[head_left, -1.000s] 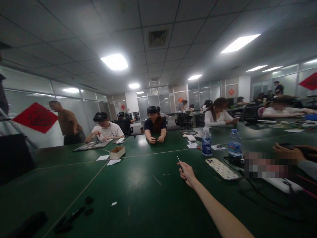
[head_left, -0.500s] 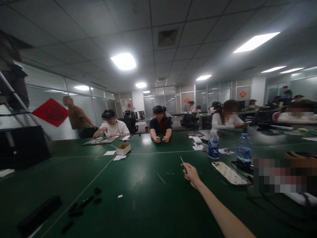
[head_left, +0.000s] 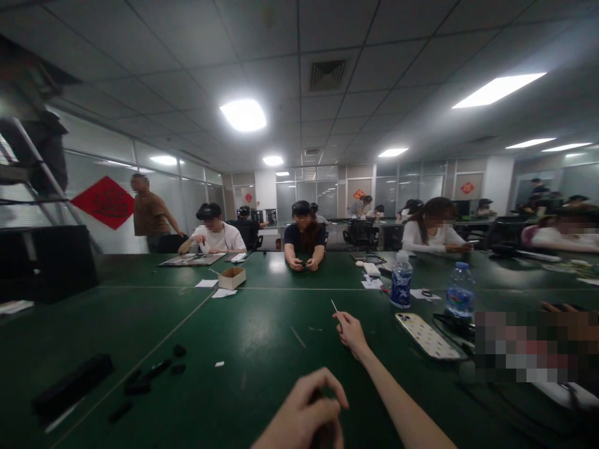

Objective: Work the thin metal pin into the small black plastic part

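Observation:
My right hand (head_left: 350, 333) is raised over the green table (head_left: 262, 380), its fingers pinched on a thin white stick (head_left: 334, 306). The stick's tip points up and away from me; its kind cannot be made out, and its lower part is hidden in the fingers. Below and left of it, close to the camera, is my left hand (head_left: 304, 408), with the fingers loosely curved and a gap between thumb and forefinger. No object shows in it. The two hands are apart.
To the right stand two water bottles (head_left: 401, 280), a phone in a dotted case (head_left: 425, 337) and dark cables. A small box (head_left: 232, 278) sits ahead on the left. Several black pieces (head_left: 138, 383) and a black case (head_left: 72, 386) lie at left. People sit across the table.
My left hand has come into view from the bottom edge. My right hand, with the stick, appears slightly lower and further left. The whole view has shifted a little.

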{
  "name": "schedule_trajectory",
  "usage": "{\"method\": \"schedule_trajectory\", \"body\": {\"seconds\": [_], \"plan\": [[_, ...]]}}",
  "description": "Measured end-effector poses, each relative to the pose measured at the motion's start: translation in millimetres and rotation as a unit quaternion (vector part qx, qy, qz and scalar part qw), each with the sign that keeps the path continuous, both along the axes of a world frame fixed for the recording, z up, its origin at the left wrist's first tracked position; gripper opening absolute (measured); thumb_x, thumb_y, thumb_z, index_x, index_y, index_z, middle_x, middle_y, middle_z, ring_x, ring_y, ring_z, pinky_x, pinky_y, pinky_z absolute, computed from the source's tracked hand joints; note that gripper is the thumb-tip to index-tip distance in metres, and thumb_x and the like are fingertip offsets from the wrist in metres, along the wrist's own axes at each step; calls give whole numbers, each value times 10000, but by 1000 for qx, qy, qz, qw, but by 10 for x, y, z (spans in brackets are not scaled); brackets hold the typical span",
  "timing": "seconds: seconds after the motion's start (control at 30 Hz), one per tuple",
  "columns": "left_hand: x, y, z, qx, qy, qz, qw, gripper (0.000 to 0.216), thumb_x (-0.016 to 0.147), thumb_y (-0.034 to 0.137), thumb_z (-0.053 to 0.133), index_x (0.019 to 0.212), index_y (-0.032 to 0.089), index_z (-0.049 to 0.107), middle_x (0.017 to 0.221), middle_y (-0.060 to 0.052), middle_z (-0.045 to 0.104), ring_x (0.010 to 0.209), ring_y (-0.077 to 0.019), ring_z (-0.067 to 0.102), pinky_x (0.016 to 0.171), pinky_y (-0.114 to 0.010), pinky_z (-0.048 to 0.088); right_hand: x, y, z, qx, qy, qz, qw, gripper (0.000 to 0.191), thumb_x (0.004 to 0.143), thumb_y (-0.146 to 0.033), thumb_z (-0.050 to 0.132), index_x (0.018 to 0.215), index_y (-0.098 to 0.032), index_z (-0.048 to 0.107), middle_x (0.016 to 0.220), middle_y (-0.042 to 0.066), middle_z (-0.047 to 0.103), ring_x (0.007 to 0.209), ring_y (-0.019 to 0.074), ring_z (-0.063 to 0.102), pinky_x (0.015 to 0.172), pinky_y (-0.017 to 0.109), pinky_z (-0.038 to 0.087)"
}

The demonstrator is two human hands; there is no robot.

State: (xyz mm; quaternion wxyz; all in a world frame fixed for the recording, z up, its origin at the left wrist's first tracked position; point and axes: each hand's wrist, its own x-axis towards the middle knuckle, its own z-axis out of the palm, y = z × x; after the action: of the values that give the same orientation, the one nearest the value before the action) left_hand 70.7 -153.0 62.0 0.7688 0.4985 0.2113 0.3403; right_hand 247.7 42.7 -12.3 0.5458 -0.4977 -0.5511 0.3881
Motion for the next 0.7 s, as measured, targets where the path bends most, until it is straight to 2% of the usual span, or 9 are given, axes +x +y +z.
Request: {"method": "schedule_trajectory", "body": {"seconds": [0.07,0.1,0.17,0.23,0.3,0.43,0.53,0.7], "plan": [[-141,435,45,106,144,127,976,241,787,393,561,754,155,542,312,76,429,249,-53,282,316,-165,135,-37,-47,37,23,-55,-1,998,401,819,-540,392,857,-183,570,471,-78,405,352,93,373,353,205,274],[-205,648,22,124,176,170,962,285,773,433,570,707,160,522,303,85,393,258,-49,266,325,-169,120,-57,-85,63,38,-84,1,996,388,825,-525,398,845,-185,582,491,-60,445,394,109,429,388,217,314],[-328,1040,-100,78,188,241,949,354,706,486,630,663,170,476,332,100,369,284,-36,258,348,-170,111,-101,-184,124,73,-146,14,987,349,829,-498,429,825,-198,609,598,-15,554,535,141,535,498,243,387],[-450,1352,-264,45,181,248,951,370,704,504,623,672,178,449,407,93,409,306,-32,271,359,-172,117,-150,-296,182,102,-208,36,972,319,833,-480,453,817,-216,632,714,6,621,654,163,581,601,260,412],[-568,1559,-408,22,151,245,957,344,750,498,563,693,177,455,507,65,454,370,-45,354,374,-168,190,-207,-406,227,117,-263,61,956,312,848,-465,447,852,-227,648,731,9,643,663,170,593,632,267,414],[-736,1732,-567,0,81,230,970,179,782,337,561,825,169,521,742,-10,556,561,-80,517,503,-187,384,-340,-579,278,131,-342,96,925,329,889,-433,400,964,-227,646,819,32,677,732,184,625,683,268,424],[-774,1771,-626,-2,44,228,973,157,787,279,590,876,158,544,790,-24,564,608,-77,535,558,-182,413,-421,-651,302,136,-380,115,908,326,893,-421,401,998,-231,643,893,42,686,813,196,633,735,270,426],[-750,1781,-673,20,11,229,973,208,766,308,659,841,127,587,791,-35,571,612,-62,511,571,-165,402,-439,-686,342,130,-420,123,890,350,906,-405,365,1046,-228,632,902,45,691,803,192,639,717,266,439]]}}
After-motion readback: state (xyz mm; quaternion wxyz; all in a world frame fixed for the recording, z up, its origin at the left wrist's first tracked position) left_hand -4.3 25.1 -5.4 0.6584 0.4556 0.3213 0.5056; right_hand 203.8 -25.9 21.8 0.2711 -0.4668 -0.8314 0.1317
